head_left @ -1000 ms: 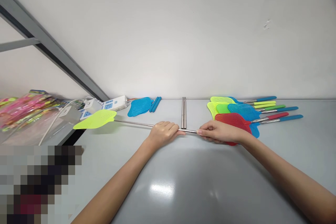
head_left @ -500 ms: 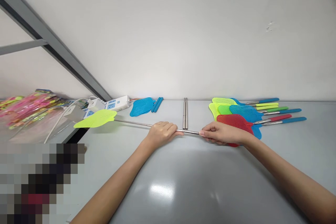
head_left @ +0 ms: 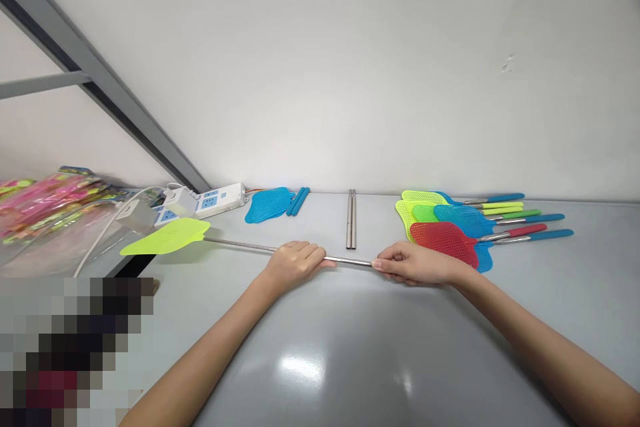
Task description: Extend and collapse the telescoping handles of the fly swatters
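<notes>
A yellow-green fly swatter [head_left: 167,237] lies across the space above the table, its perforated head to the left and its metal rod running right. My left hand [head_left: 299,265] is wrapped round the middle of the rod. At the rod's right end, my right hand [head_left: 413,263] pinches it between thumb and fingers; what sits inside that grip is hidden. Just beyond the hands lie metal tubes [head_left: 351,220], side by side. Behind my right hand is a pile of fly swatters with a red head [head_left: 443,240] on top.
At the back left lie a blue swatter head [head_left: 269,205] and blue handle grips [head_left: 299,201]. A white power strip [head_left: 220,199] with plugs and cables stands beside them. Bagged pink and yellow items [head_left: 55,200] are at the far left. A wall [head_left: 350,67] rises behind the table [head_left: 360,347].
Both hands and the swatter have shifted slightly left and lower in the view. The visible rod between the hands is a little longer. Both grips stay closed.
</notes>
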Available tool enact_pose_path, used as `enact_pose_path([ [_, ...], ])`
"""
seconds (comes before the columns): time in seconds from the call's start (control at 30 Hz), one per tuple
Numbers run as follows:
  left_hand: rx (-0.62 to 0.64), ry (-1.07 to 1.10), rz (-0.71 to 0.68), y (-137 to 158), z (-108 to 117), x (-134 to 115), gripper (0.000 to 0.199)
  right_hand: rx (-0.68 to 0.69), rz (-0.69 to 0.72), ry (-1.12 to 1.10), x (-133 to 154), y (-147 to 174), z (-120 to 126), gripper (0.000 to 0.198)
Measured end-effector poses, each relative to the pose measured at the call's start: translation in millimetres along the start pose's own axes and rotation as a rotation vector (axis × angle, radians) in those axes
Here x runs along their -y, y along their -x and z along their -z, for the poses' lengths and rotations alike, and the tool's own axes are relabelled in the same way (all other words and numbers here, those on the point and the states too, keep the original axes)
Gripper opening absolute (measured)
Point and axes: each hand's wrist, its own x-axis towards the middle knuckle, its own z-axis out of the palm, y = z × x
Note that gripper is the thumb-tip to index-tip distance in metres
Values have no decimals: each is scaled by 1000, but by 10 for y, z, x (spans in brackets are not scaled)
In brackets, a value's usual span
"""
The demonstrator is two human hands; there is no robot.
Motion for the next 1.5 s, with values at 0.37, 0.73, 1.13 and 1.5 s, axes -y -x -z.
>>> enact_pose_path([
  [0.37, -17, -41, -31, -2, 110, 67, 32, -7, 33, 13, 39, 43, 3, 38],
  [0.73, -54, -92, -47, 44, 158, 128, 29, -51, 69, 118, 61, 29, -7, 35],
  [1.13, -81, -125, -39, 86, 180, 184, 34, -73, 94, 150, 81, 58, 15, 39],
  [1.5, -49, -115, 0, 145, 170, 208, 34, -27, 71, 69, 14, 51, 52, 35],
])
